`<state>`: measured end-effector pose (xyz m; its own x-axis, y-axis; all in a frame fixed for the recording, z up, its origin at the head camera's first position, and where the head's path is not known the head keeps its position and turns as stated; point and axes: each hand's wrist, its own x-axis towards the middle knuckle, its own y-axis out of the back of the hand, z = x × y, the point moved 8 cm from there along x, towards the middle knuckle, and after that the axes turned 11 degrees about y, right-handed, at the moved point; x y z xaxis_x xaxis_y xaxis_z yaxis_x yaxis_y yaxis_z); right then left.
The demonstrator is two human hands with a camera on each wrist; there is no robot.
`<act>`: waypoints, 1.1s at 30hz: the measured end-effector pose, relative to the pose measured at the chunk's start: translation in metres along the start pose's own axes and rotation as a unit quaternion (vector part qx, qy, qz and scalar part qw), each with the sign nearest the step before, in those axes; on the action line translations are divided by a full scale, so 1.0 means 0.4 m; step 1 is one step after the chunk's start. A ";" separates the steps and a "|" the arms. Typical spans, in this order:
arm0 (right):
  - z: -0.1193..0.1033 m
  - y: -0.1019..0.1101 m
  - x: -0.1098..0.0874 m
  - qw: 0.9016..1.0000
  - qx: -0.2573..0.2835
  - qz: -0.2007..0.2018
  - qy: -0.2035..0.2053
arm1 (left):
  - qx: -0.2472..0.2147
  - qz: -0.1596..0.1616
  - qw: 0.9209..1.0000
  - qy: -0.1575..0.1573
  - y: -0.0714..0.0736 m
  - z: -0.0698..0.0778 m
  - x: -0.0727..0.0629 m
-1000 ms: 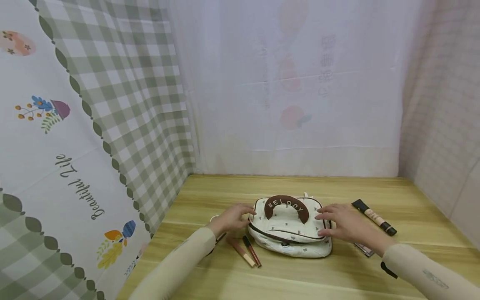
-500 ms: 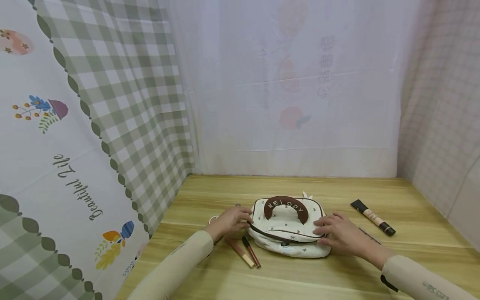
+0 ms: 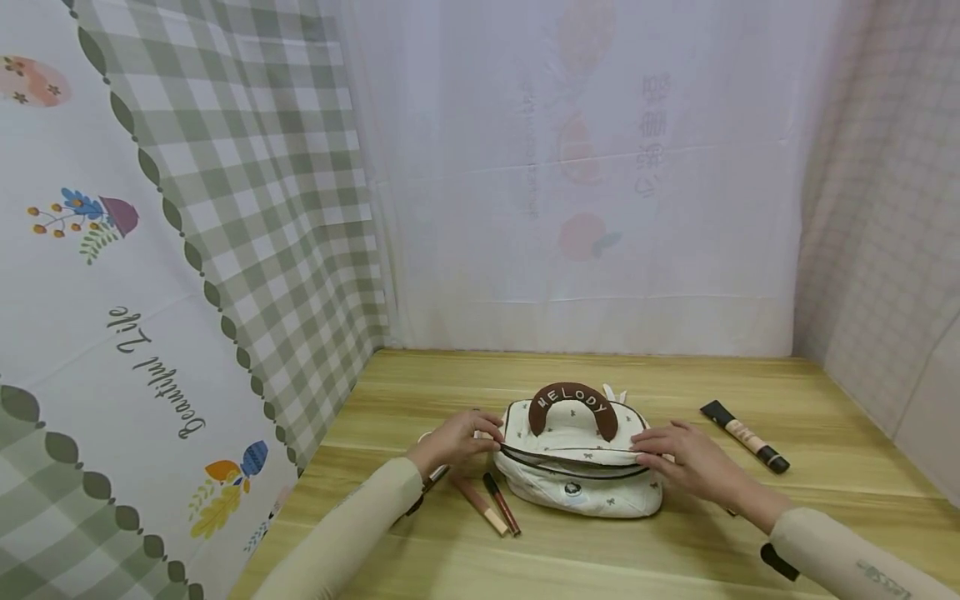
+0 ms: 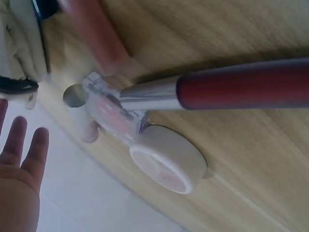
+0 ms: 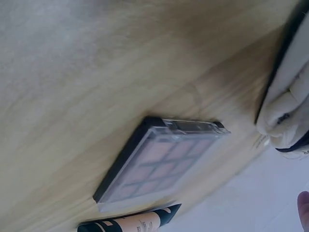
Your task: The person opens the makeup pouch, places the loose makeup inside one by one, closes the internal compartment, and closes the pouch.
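Observation:
A white cosmetic bag (image 3: 577, 496) with small printed bows and a brown arched handle (image 3: 572, 393) reading MELODY sits on the wooden table. Its lid (image 3: 573, 437) is raised slightly at the front, leaving a narrow gap along the dark zipper. At the left front corner, my left hand (image 3: 459, 437) pinches the lid's edge; in the left wrist view, that hand's outer fingers (image 4: 36, 150) extend loosely. My right hand (image 3: 686, 458) pinches the edge at the right front corner. Only one fingertip (image 5: 304, 208) of it shows in the right wrist view.
Right of the bag lie a foundation tube (image 3: 746, 436) and a clear-lidded makeup palette (image 5: 161, 166). On the left are two slim lip tubes (image 3: 482, 507), a red tube with a silver end (image 4: 236, 87), a clear compact (image 4: 112, 113) and a white ring-shaped item (image 4: 169, 159).
The front of the lid has risen and a gap has appeared along the zipper. My right hand has moved from the bag's side onto the lid's front corner; my left has shifted slightly forward.

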<state>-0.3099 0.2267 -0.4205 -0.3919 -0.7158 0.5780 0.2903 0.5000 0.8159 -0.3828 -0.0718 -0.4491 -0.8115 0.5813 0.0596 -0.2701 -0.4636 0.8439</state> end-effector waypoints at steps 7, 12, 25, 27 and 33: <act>0.015 0.028 0.013 0.999 0.019 0.008 -0.034 | -0.084 -0.004 0.996 0.035 0.026 0.000 -0.004; 0.037 0.044 0.026 0.994 0.065 0.001 -0.083 | -0.121 0.009 0.992 0.039 0.052 0.007 0.001; 0.103 0.069 0.052 0.964 0.143 -0.045 -0.218 | -0.162 0.069 0.982 0.070 0.096 0.022 0.024; 0.112 0.073 0.057 0.962 0.147 -0.041 -0.225 | -0.161 0.083 0.981 0.067 0.105 0.025 0.030; 0.137 0.083 0.074 0.963 0.153 -0.016 -0.223 | -0.162 0.113 0.978 0.072 0.123 0.029 0.049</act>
<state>-0.3595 0.2487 -0.3756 -0.7517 -0.4869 0.4449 0.0286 0.6499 0.7595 -0.4058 -0.0753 -0.4002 -0.9277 0.3500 0.1296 -0.2062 -0.7701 0.6037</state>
